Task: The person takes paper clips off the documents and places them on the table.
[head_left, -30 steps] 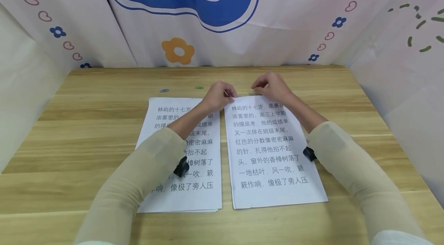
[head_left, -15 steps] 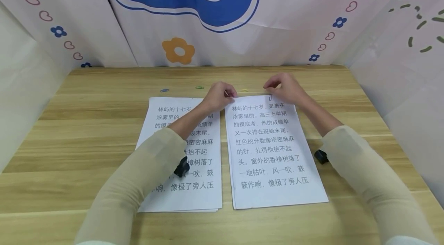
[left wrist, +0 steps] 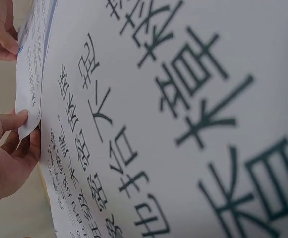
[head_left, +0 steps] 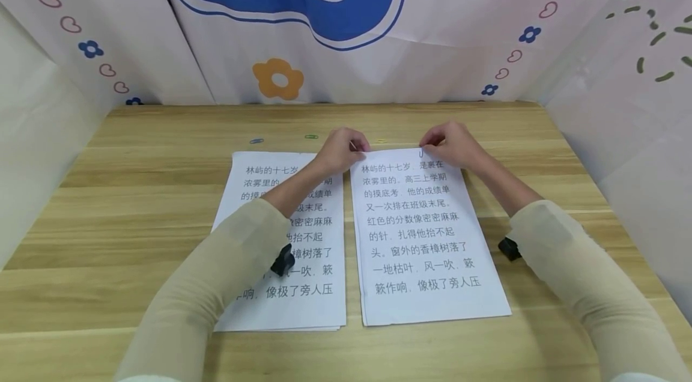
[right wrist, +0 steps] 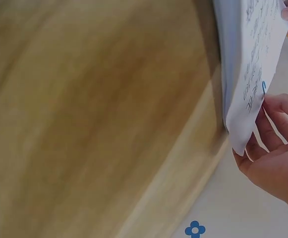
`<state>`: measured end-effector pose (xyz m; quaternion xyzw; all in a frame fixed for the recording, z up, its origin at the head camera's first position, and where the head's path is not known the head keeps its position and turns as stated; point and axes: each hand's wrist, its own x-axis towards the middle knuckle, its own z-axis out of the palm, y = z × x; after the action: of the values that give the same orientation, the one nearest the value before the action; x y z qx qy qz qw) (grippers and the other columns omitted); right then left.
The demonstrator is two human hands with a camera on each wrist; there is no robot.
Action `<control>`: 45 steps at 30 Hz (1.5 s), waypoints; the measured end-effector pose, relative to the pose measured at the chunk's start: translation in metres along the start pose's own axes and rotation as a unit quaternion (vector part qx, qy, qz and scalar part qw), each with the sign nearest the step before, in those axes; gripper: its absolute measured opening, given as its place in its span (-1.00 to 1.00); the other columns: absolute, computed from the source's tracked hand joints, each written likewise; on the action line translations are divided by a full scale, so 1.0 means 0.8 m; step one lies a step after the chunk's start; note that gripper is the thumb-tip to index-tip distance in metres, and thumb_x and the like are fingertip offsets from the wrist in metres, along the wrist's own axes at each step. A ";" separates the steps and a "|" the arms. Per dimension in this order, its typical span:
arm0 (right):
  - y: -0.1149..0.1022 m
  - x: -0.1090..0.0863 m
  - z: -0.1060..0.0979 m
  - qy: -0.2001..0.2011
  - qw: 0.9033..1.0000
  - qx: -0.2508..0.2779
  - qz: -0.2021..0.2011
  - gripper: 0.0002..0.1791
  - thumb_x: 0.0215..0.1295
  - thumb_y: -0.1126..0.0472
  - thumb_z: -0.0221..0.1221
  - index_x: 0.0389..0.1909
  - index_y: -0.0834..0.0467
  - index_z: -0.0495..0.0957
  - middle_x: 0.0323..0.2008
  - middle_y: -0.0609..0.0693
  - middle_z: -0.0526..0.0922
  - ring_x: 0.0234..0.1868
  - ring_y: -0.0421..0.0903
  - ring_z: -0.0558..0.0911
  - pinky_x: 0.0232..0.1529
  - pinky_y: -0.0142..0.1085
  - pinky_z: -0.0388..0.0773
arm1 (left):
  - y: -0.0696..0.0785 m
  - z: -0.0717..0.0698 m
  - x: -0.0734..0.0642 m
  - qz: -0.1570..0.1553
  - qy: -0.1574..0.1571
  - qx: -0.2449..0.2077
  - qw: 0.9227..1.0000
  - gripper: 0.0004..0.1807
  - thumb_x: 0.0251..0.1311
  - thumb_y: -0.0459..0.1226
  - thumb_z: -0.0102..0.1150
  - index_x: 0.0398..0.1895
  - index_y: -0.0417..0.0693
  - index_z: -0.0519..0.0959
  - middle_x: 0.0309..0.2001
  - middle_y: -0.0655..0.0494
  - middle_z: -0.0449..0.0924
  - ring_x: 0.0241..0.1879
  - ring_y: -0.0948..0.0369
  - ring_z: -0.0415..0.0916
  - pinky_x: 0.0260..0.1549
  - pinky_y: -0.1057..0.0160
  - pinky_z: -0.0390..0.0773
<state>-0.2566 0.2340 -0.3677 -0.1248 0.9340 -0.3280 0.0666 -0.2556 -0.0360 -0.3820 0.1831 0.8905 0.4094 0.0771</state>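
On the table lies a stack of printed paper sheets [head_left: 427, 238] to the right, its far edge slightly raised. My left hand [head_left: 340, 149] pinches its far left corner between thumb and fingers, as the left wrist view also shows. A blue paper clip [right wrist: 264, 87] sits over the far edge, its loop showing on the top sheet. At this clip my right hand [head_left: 453, 143] pinches with the thumb; in the right wrist view its other fingers are behind the paper. A second stack of printed sheets [head_left: 319, 310] lies to the left, partly covered by my left forearm.
Beyond the stacks lie a blue paper clip [head_left: 256, 141], a green paper clip [head_left: 311, 136] and a yellow paper clip [head_left: 381, 141] on the wooden table [head_left: 135, 190]. A printed cloth [head_left: 432, 51] hangs behind the table's far edge.
My right hand first drew back to the right, leaving the paper clip showing on the far edge, then came down to that clip. The left hand keeps its hold on the corner.
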 end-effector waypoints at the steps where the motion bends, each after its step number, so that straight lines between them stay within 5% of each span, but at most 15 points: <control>1: 0.001 0.000 0.000 -0.001 1.000 0.000 0.001 -0.83 0.41 0.38 0.21 -0.08 0.35 0.71 -0.13 0.25 0.72 -0.13 0.09 0.60 -0.12 -0.24 0.52 | 0.000 0.000 0.000 0.000 0.000 0.001 1.000 -0.86 0.25 -0.57 0.24 -0.21 -0.27 0.71 -0.19 -0.14 0.66 -0.15 0.07 0.54 -0.05 0.22 0.58; 31: 0.009 0.002 0.006 0.001 0.999 0.031 0.015 -0.84 0.43 0.37 0.20 -0.12 0.31 0.73 -0.18 0.20 0.69 -0.18 0.03 0.53 -0.13 -0.21 0.45 | 0.001 0.000 -0.001 -0.011 -0.004 0.006 1.000 -0.85 0.28 -0.57 0.22 -0.20 -0.25 0.71 -0.17 -0.14 0.65 -0.14 0.09 0.52 -0.06 0.25 0.56; 45: 0.005 0.000 0.007 0.020 0.996 0.075 0.053 -0.82 0.45 0.33 0.23 -0.06 0.31 0.73 -0.12 0.21 0.68 -0.18 0.00 0.51 -0.16 -0.26 0.43 | 0.003 -0.003 -0.001 -0.014 -0.004 0.005 1.000 -0.86 0.28 -0.56 0.23 -0.20 -0.27 0.71 -0.18 -0.14 0.66 -0.15 0.08 0.52 -0.08 0.25 0.57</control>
<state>-0.2561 0.2335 -0.3748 -0.0633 0.9131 -0.3959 0.0744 -0.2546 -0.0364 -0.3789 0.1731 0.8944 0.4033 0.0858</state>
